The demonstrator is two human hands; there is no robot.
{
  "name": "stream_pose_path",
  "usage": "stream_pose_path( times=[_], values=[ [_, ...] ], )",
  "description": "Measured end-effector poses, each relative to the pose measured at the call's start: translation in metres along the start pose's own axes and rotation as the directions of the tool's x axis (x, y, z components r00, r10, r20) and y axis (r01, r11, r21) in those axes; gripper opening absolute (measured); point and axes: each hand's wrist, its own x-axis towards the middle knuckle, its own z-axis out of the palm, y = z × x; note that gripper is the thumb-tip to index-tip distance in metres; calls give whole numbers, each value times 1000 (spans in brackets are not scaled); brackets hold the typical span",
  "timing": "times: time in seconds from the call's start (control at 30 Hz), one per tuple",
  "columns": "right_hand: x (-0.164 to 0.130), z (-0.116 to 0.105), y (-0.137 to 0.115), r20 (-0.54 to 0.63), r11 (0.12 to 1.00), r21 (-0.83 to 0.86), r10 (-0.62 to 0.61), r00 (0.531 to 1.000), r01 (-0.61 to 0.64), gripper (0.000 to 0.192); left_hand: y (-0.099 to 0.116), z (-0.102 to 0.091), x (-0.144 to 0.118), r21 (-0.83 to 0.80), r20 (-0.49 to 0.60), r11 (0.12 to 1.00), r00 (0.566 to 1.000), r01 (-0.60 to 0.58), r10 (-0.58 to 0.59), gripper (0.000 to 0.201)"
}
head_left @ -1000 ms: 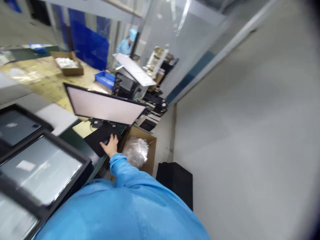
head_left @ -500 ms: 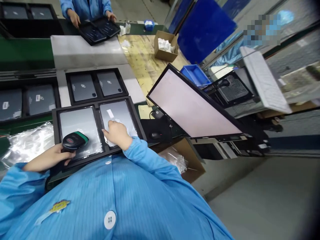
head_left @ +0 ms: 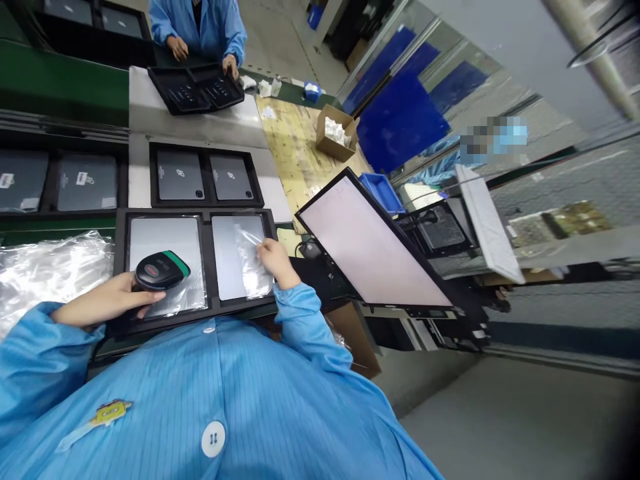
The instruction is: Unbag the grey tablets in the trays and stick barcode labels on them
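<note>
Since 0.5 s ago the right hand (head_left: 274, 261) slid to the right tablet's (head_left: 239, 257) edge, pinching its film (head_left: 251, 248), prob. to peel. Left hand (head_left: 107, 300) grips scanner (head_left: 161, 271) over left tablet (head_left: 165, 257) in the tray (head_left: 120, 267).

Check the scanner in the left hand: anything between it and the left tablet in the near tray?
Only clear plastic film. The left hand holds the barcode scanner right over the left tablet in the near tray; wrinkled film covers it. The right hand pinches film on the right tablet.
</note>
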Motion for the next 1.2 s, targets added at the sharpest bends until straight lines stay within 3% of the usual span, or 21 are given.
stream_pose_path(
  times=[0.07, 0.17, 0.37, 0.53, 0.67, 0.8, 0.97, 1.2],
  values=[
    [-1, -11, 26, -15, 997, 70, 36, 999, -35, 28, 11, -2, 13, 1, 19, 1000, 1000, -9, 9, 51],
    [-3, -11, 44, -48, 987, 150, 67, 997, -59, 25, 39, -2, 42, 1, 37, 999, 998, -54, 54, 46],
    [-5, 2, 43, -168, 964, 262, 88, 982, -42, 22, 98, -6, 111, -1, 122, 997, 989, -81, 81, 31],
    [-5, 2, 42, -210, 943, 332, 103, 972, -28, 20, 118, -26, 139, 161, 192, 987, 980, 13, -45, 33],
    [-2, 0, 41, -217, 934, 355, 118, 969, -34, 19, 125, -35, 135, 282, 233, 957, 973, -73, 6, 28],
    [0, -2, 39, -211, 946, 321, 107, 971, -35, 16, 142, -32, 108, 332, 236, 924, 965, -192, 116, 23],
    [2, -4, 39, -198, 951, 307, 85, 976, -20, 14, 173, -25, 74, 434, 76, 896, 994, -99, 73, 24],
    [5, -7, 36, -188, 966, 257, 69, 980, -19, 14, 195, -15, 88, 540, -2, 842, 1000, 3, -2, 22]
  ],
)
